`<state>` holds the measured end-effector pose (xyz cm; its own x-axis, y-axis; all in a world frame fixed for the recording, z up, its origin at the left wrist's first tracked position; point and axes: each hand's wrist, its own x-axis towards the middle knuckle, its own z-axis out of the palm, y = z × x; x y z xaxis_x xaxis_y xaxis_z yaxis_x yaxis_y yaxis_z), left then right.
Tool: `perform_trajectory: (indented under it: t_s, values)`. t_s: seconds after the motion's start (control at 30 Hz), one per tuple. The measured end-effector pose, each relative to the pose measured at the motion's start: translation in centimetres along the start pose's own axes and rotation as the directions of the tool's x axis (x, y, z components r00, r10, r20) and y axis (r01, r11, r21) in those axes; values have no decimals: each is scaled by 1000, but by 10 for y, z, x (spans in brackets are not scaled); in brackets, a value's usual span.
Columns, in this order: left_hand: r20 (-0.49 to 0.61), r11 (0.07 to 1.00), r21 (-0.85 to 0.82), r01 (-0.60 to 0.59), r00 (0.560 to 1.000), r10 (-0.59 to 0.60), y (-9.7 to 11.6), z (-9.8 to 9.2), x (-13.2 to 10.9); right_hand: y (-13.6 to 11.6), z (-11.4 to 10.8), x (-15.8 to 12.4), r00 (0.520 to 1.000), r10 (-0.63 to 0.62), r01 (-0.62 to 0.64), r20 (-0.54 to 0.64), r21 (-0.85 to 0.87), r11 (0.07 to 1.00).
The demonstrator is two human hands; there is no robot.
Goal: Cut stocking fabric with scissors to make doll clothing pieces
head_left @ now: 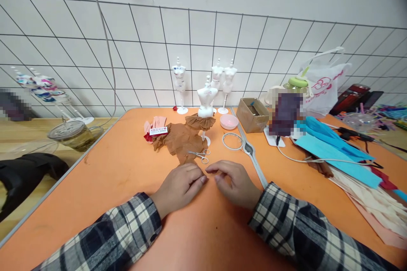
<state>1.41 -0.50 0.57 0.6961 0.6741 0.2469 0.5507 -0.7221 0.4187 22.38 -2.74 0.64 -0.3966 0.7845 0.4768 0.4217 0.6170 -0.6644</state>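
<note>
My left hand (pixel 182 187) rests on the orange table at the near edge of a crumpled brown cloth (pixel 181 137). Its fingers curl together with the thumb alongside, and whatever lies under them is hidden. Close by on the right, my right hand (pixel 237 183) is loosely bent, thumb and forefinger apart, with nothing visible between them. The fingertips of both hands nearly meet. Just beyond them, small scissors (pixel 200 156) lie partly on the cloth. Behind stands a white mini dress form (pixel 207 97) with a gathered brown ruffle (pixel 200 122) around its lower part.
More white dress forms (pixel 229 77) stand along the tiled wall. A pink bowl (pixel 229 122), an embroidery hoop (pixel 232 141), a grey strap (pixel 254 161) and a cardboard box (pixel 252 114) lie right of centre. Blue fabric (pixel 337 152) covers the right side; a small labelled box (pixel 158 131) sits left.
</note>
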Motion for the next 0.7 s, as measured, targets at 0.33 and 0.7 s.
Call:
perform_trajectory:
  t_s: [0.33, 0.7]
  values:
    - [-17, 996, -87, 35, 999, -37, -1, -1, 0, 18, -3, 6, 992, -107, 120, 63, -259, 958]
    - [-72, 977, -196, 83, 993, -99, -7, 5, 0, 42, -36, 9, 991, -131, 128, 10, -310, 942]
